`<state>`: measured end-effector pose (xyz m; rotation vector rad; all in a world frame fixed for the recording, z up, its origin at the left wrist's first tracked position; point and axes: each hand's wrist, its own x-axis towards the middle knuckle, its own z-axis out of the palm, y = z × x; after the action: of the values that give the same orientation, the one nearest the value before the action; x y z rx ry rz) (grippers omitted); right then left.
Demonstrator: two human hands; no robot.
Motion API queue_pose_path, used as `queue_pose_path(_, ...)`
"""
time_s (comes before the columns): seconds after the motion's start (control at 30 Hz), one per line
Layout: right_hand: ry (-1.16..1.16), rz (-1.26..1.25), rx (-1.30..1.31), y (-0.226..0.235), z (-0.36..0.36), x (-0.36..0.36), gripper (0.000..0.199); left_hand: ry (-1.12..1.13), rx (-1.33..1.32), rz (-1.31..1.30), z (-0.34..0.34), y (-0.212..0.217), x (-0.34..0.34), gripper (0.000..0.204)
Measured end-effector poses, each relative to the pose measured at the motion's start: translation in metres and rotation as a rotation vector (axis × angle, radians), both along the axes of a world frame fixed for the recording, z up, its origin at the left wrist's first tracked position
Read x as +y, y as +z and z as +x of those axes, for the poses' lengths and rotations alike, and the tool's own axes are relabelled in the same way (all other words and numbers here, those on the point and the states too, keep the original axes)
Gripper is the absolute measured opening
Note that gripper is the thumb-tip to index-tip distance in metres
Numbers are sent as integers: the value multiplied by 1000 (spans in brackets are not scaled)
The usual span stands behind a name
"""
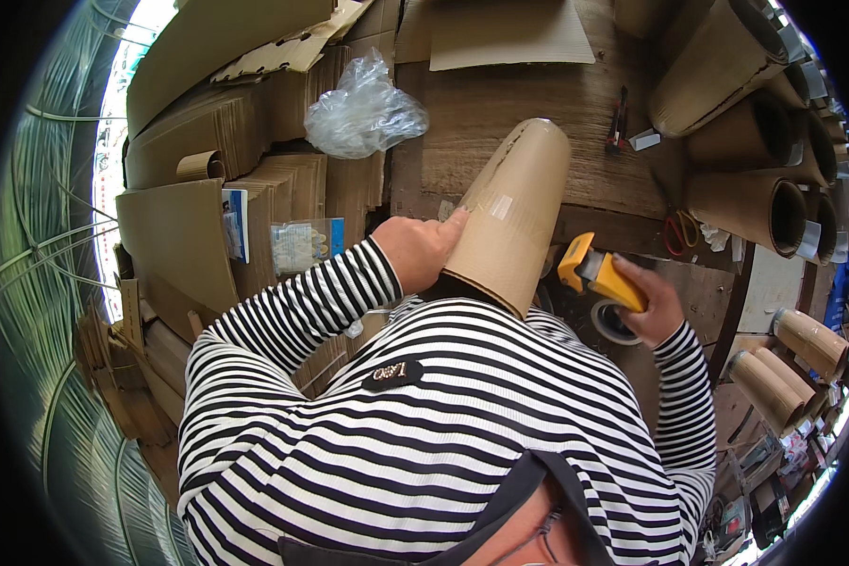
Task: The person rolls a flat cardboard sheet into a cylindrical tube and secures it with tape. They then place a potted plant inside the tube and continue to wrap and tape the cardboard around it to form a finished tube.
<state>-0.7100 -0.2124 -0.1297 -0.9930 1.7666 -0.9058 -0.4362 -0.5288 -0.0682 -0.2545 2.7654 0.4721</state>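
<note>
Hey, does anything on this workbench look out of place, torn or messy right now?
A torn cardboard scrap with ragged edges and punched holes lies askew on the flat stacks at top left, and a crumpled clear plastic bag sits loose beside it. The cardboard tube under the left hand looks intact.

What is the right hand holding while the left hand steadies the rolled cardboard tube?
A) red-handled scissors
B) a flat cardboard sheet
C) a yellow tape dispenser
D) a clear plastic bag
C: the right hand grips a yellow tape dispenser with its tape roll just beside the cardboard tube, which the left hand presses on; the scissors and the plastic bag lie untouched on the table.
</note>
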Motion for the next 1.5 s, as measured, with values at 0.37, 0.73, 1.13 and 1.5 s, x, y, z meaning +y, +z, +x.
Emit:
queue_pose_path(0.37, 393, 84, 146, 31, -24, -205, 70, 703, 32, 464, 45, 0, -23, 77)
queue_pose_path(0.73, 372, 69, 130, 21, 30, -165, 74, 617, 236, 291, 139, -78, -10, 65)
queue_pose_path(1.13, 606, -125, 424, 4, 43, -193, 55, 486, -264, 82, 118, -26, -51, 67)
queue_pose_path(1.5, 821, 772, 651, -28, 69, -231, 66, 554, 167, 277, 137, -54, -87, 58)
